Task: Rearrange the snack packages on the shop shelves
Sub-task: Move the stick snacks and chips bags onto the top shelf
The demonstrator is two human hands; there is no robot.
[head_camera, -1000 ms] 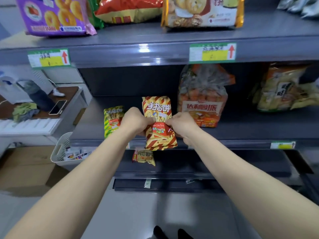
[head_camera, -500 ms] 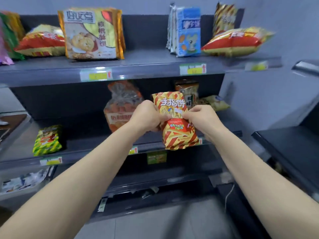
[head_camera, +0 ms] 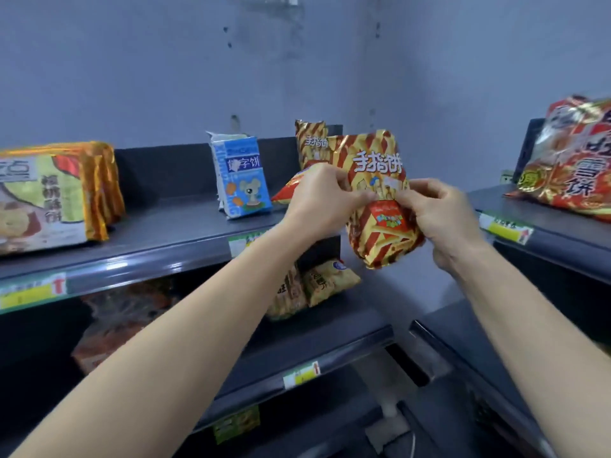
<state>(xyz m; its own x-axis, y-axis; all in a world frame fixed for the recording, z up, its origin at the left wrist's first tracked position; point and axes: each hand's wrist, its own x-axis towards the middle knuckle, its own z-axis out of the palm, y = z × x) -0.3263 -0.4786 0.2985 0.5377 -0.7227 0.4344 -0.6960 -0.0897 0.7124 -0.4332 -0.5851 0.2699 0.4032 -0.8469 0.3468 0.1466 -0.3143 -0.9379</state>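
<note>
Striped snack bag [head_camera: 385,236] is up in the air, upright, in front of the right end of the top shelf [head_camera: 172,223] and not yet set down, so we call this placement half done. Right behind it a matching striped bag [head_camera: 310,143] stands against the back panel, and we'd judge that's the spot it's headed for.

There's plenty left to tidy. A red bag [head_camera: 286,190] lies flat at the shelf's end, and a yellow pack [head_camera: 327,282] leans on the shelf below. Deeper in that shadow there may be an orange pack, but we can't make it out.

Now the 2 arms: both reach forward, nearly straight. The left hand [head_camera: 320,196] pinches the bag's left edge between thumb and curled fingers. The right hand [head_camera: 439,216] pinches the right edge the same way.
</note>
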